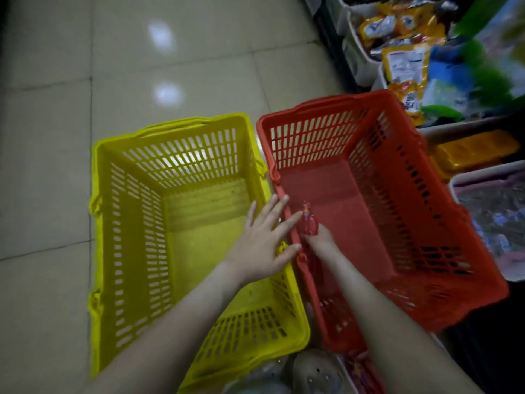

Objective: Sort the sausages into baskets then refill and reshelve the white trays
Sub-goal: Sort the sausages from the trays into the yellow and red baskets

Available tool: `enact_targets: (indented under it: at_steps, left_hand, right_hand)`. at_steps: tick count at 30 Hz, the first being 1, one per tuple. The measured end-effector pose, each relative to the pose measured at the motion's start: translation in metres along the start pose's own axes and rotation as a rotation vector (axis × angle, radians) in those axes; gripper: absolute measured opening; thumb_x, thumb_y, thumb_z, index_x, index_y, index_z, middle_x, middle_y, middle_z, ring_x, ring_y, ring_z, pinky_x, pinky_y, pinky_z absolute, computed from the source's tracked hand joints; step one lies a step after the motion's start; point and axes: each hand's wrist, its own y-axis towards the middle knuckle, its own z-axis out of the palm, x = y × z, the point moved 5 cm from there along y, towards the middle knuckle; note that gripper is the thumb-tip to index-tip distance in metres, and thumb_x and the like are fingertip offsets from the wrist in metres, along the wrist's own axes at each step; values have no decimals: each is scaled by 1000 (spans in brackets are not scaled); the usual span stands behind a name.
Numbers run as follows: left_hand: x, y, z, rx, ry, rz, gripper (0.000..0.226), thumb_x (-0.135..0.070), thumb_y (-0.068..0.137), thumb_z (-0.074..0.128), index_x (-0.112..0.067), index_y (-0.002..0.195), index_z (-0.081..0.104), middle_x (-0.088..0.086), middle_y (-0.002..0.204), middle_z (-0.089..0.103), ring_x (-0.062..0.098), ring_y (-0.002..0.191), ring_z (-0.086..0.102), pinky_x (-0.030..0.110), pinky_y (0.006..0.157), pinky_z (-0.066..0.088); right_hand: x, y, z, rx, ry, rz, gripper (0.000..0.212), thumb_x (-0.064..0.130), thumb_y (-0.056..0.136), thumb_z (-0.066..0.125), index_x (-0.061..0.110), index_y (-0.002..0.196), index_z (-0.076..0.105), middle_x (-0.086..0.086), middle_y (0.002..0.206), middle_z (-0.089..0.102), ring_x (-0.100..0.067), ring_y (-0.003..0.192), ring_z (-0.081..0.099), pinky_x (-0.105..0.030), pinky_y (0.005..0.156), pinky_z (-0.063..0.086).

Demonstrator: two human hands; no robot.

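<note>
A yellow basket [136, 223] and a red basket [412, 194] stand side by side on the tiled floor, both with bare bottoms. My right hand [319, 238] reaches down inside the red basket near its left wall and grips a red-wrapped sausage [308, 221]. My left hand [265, 240] hovers with fingers spread over the seam between the two baskets, holding nothing. More red sausage packs [362, 371] show at the bottom edge.
Shelving on the right holds white trays [358, 61] with yellow and orange packets [406, 66], green packs and an orange box [474, 152]. A pale tray [483, 177] sits right of the red basket. Tiled floor [56, 137] spreads left and beyond the baskets.
</note>
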Motion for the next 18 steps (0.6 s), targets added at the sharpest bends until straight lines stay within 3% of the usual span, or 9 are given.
enact_targets:
  at_steps: [4,6,8,11,13,15,18]
  left_hand:
    - [5,-1,7,-64,-26,5,57,-56,91,38,-25,138,47,10,157,24,21,147,8,53,116,6]
    - [6,-1,9,-78,-23,7,57,-56,91,38,-25,138,46,11,157,24,22,147,8,53,116,8]
    - [6,1,11,-84,-33,12,57,-58,92,35,-25,139,44,11,157,24,23,147,8,52,116,8]
    - [3,2,12,-98,-76,7,57,-59,94,30,-25,139,44,12,156,23,25,147,7,51,117,6]
    - [3,3,12,-106,-101,-15,56,-56,94,35,-23,137,48,13,156,24,25,147,7,52,117,6]
    - [3,3,12,-108,-114,-31,55,-54,92,38,-21,136,50,14,156,23,24,148,5,51,117,4]
    - [0,4,11,-94,-146,-42,57,-55,92,37,-21,136,50,13,157,21,23,148,1,48,118,1]
  right_hand:
    - [-34,26,11,-59,-346,65,59,16,79,74,-1,128,47,-23,127,54,-36,120,52,-37,92,40]
    - [-42,26,9,-42,-487,70,87,24,79,75,7,146,22,-20,143,34,-35,134,34,-48,105,33]
    - [-46,24,5,40,-662,66,105,34,82,72,21,152,-5,-13,154,13,-32,142,16,-55,110,26]
    - [-54,24,0,124,-810,37,104,39,87,64,29,148,-19,-8,160,-5,-29,146,2,-54,114,21]
    - [-60,22,-1,123,-811,141,99,46,89,58,36,146,-22,-5,160,-12,-29,146,-2,-57,113,20]
    - [-66,21,0,114,-812,217,95,47,91,54,38,145,-24,-6,159,-13,-32,146,2,-59,110,21]
    - [-52,22,12,159,-814,82,93,31,94,55,28,148,-20,-8,160,-8,-32,146,10,-54,112,17]
